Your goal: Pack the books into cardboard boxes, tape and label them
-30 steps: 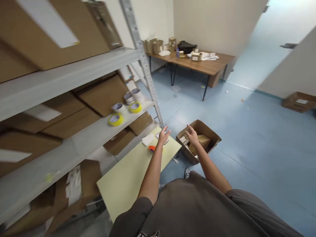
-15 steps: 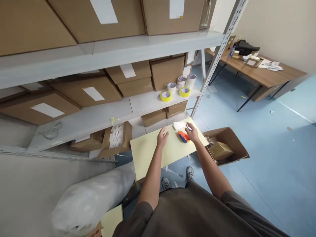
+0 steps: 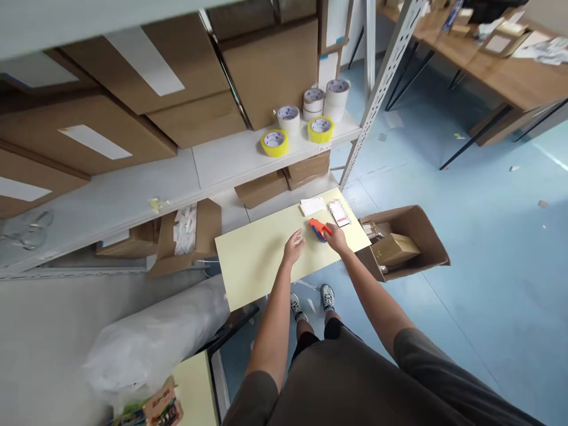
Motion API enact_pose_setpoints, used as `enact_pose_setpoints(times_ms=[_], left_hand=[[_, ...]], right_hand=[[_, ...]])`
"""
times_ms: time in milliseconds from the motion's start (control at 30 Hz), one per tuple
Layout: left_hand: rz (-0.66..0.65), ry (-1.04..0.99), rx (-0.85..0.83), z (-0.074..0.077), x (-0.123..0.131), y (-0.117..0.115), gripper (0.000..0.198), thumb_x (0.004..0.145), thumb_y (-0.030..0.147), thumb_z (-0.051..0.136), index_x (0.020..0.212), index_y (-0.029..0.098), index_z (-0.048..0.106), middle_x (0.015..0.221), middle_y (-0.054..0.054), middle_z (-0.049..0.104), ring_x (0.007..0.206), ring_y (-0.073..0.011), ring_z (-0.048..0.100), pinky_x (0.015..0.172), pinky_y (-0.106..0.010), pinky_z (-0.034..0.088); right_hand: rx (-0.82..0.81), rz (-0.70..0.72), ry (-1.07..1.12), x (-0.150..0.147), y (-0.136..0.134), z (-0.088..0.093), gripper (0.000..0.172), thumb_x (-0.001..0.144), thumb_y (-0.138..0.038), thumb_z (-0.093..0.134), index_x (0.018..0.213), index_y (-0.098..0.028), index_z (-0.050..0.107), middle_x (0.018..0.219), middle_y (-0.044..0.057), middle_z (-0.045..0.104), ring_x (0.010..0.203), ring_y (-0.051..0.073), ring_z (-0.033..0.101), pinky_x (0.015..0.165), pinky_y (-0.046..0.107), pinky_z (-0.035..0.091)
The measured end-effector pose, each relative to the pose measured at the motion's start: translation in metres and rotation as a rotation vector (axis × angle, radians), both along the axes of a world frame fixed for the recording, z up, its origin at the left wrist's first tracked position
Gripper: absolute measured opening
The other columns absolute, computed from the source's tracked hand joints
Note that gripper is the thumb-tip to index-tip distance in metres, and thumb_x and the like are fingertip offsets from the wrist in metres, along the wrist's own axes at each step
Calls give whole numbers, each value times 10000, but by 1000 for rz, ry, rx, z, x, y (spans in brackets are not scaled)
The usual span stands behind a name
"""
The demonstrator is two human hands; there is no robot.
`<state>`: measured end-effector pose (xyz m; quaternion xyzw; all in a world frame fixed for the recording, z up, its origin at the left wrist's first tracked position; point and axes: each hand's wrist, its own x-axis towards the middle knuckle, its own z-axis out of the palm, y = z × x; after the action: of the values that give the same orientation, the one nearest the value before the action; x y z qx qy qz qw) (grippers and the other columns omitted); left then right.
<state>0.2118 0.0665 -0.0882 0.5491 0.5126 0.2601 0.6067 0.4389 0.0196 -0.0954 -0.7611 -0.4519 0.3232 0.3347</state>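
My right hand (image 3: 336, 238) is closed round the red handle of an orange-and-blue tape dispenser (image 3: 316, 228), which rests on a pale yellow tabletop (image 3: 252, 251). My left hand (image 3: 293, 247) hovers over the table left of the dispenser, fingers apart and holding nothing. Beyond my right hand lies a phone (image 3: 339, 214) with a blurred screen. A small stack of white paper slips (image 3: 312, 206) sits beside it, near the table's far edge.
White tape rolls (image 3: 288, 123) and yellow tape rolls (image 3: 274, 144) stand on the shelf ahead, beside cardboard boxes (image 3: 270, 71). An open carton (image 3: 428, 236) holding packages is on the floor at right. A large wrapped roll (image 3: 155, 337) lies at left; a wooden desk (image 3: 492, 71) stands far right.
My right hand has left the phone on the table and moved back onto the tape dispenser's handle, turning it slightly. My left hand stays open. The view has tilted down and closer.
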Motion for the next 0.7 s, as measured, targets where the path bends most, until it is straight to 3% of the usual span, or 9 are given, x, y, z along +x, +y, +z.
enact_pose_setpoints(times_ms=[100, 167, 267, 333, 500, 700], left_hand=[[18, -8, -32, -29, 12, -18, 602, 929, 434, 753, 1483, 228, 640, 1593, -158, 572, 1406, -331, 590, 1190, -499, 472], [29, -6, -56, -45, 17, -30, 599, 927, 451, 751, 1469, 217, 650, 1581, -170, 581, 1388, -334, 604, 1181, -507, 480], [54, 12, -87, -57, 20, -44, 573, 930, 448, 743, 1437, 191, 672, 1503, -188, 643, 1360, -330, 628, 1186, -517, 478], [65, 18, -96, -58, 20, -48, 550, 928, 433, 745, 1412, 179, 691, 1435, -192, 688, 1346, -325, 643, 1196, -519, 470], [81, 10, -61, -39, 12, -41, 501, 901, 404, 779, 1360, 207, 731, 1363, -157, 739, 1311, -307, 673, 1189, -519, 478], [152, 52, 32, 9, -13, -11, 364, 932, 358, 719, 1255, 204, 779, 1285, -145, 773, 1214, -297, 719, 1165, -513, 502]], right_hand=[[-107, 90, -15, -9, 0, -40, 416, 896, -278, 579, 1273, -167, 717, 1278, 161, 751, 1227, 349, 676, 1086, 466, 515], [-163, 111, -42, -20, -2, -61, 468, 886, -262, 604, 1334, -143, 674, 1304, 190, 732, 1277, 366, 644, 1126, 484, 473], [-152, 94, -120, -36, -6, -81, 618, 882, -263, 653, 1472, -103, 557, 1465, 247, 636, 1422, 396, 527, 1228, 537, 342], [-176, 62, -137, -42, -3, -86, 609, 887, -253, 660, 1463, -88, 553, 1491, 275, 608, 1455, 404, 490, 1253, 555, 290], [-288, -9, -52, -35, 7, -73, 357, 919, -247, 614, 1243, -105, 665, 1276, 286, 708, 1331, 397, 606, 1192, 556, 372], [-14, 44, 27, -25, 5, -26, 319, 870, -332, 692, 1147, -176, 663, 1077, 199, 760, 1227, 399, 661, 1160, 568, 422]])
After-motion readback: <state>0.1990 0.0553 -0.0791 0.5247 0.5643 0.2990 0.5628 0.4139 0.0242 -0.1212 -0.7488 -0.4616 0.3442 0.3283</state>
